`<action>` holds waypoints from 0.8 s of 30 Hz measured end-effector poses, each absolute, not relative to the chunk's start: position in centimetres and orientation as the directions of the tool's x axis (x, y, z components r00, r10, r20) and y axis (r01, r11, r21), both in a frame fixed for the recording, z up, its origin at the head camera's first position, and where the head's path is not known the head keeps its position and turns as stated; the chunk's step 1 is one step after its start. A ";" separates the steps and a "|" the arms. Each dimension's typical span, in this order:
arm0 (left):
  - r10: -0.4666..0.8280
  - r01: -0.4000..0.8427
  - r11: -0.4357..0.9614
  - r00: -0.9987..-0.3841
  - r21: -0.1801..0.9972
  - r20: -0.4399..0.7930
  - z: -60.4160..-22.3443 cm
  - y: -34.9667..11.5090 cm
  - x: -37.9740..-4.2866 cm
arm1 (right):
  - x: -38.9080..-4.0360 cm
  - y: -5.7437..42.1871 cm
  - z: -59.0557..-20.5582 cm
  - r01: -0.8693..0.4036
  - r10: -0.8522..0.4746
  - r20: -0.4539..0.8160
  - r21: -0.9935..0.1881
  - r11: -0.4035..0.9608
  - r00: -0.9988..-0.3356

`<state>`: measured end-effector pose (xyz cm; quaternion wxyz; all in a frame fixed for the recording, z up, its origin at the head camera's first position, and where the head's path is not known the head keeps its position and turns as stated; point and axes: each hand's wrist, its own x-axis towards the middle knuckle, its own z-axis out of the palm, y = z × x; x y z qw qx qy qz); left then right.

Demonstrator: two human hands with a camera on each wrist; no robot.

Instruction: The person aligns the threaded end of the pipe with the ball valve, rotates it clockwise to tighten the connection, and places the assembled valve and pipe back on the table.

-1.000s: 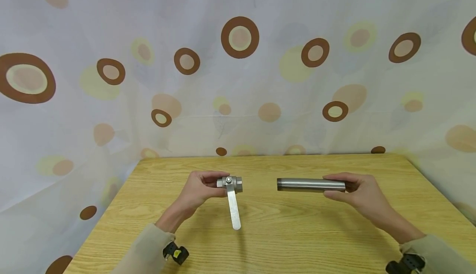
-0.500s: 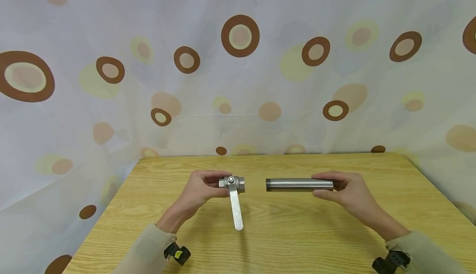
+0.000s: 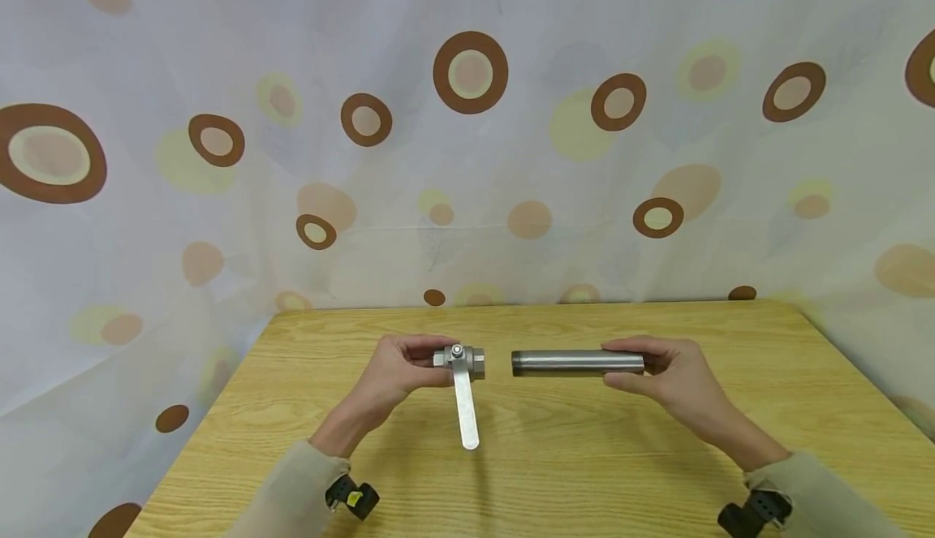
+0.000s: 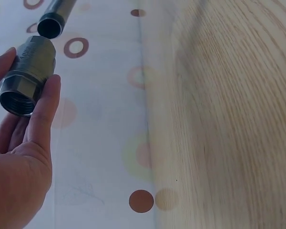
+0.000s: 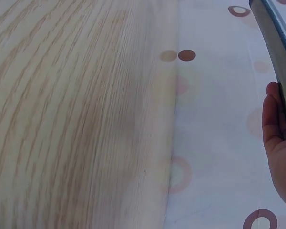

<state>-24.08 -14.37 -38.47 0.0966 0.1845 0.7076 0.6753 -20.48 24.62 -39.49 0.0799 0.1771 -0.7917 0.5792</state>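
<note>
My left hand (image 3: 398, 372) pinches the left end of a metal ball valve (image 3: 467, 362), whose long flat lever (image 3: 466, 416) hangs toward me. In the left wrist view the threaded bore of the valve (image 4: 31, 67) faces the camera between thumb and fingers. A straight steel pipe (image 3: 570, 363) lies level in my right hand (image 3: 672, 372), held at its right end by thumb and fingers. Its dark threaded left end points at the valve across a small gap. Only part of the pipe (image 5: 275, 43) and of the hand enters the right wrist view.
Both hands are above a wood-grain table (image 3: 570, 465). Behind it and at the sides hangs a pale cloth (image 3: 409, 262) printed with brown rings and spots. A small black device (image 3: 353, 496) is strapped at each wrist.
My right hand has carried the pipe leftward, narrowing the gap to the valve. My left hand has shifted slightly right with the valve.
</note>
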 end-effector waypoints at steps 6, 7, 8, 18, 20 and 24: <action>0.397 0.127 0.014 -0.911 0.992 0.111 -38.4 -14.0 -24.1 | -20.7 24.2 -39.4 -0.405 -0.198 0.362 -0.876 0.263 -0.911; 0.397 0.127 0.014 -0.911 0.992 0.111 -38.4 -14.0 -24.1 | -20.7 24.2 -39.4 -0.409 -0.199 0.366 -0.874 0.261 -0.909; 0.397 0.127 0.012 -0.911 0.992 0.112 -38.4 -14.0 -24.1 | -20.7 24.1 -39.4 -0.412 -0.200 0.369 -0.874 0.259 -0.908; 0.402 0.110 -0.021 -0.909 0.994 0.109 -38.5 -13.7 -24.1 | -21.0 23.4 -39.4 -0.412 -0.211 0.368 -0.881 0.232 -0.906; 0.404 0.106 -0.029 -0.908 0.994 0.109 -38.5 -13.6 -24.2 | -21.1 23.4 -39.4 -0.413 -0.214 0.369 -0.884 0.218 -0.904; 0.408 0.103 -0.041 -0.906 0.994 0.111 -38.5 -13.4 -24.2 | -21.2 23.3 -39.5 -0.415 -0.218 0.372 -0.886 0.206 -0.902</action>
